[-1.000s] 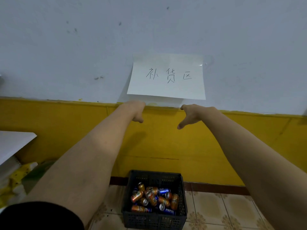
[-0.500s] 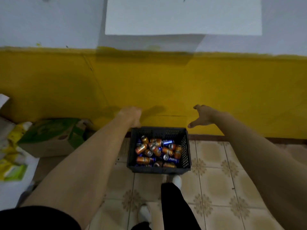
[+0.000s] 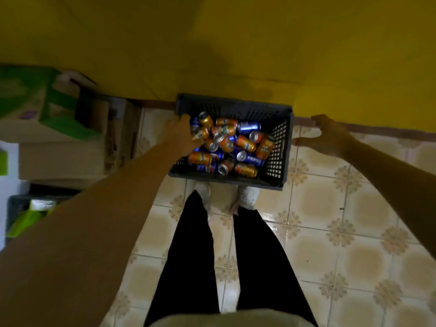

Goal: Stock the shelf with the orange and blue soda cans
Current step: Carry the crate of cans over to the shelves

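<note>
A dark plastic crate [image 3: 278, 161] stands on the tiled floor against the yellow wall. It holds several loose cans, orange ones [image 3: 245, 143] and blue ones [image 3: 250, 158], lying in a jumble. My left hand [image 3: 180, 135] reaches over the crate's left side, down among the cans; its fingers are hidden, so a hold on a can cannot be told. My right hand [image 3: 326, 135] hovers just right of the crate with fingers spread and holds nothing. No shelf is in view.
Cardboard boxes [image 3: 61, 159] and a green-printed carton [image 3: 28, 95] are stacked at the left by the wall. My legs and white shoes [image 3: 247, 194] stand right in front of the crate. Patterned floor tiles [image 3: 342, 232] stretch to the right.
The view has tilted from the wall sign down to the floor. Both hands have dropped toward the crate; the left one now reaches in among the cans, the right one beside it.
</note>
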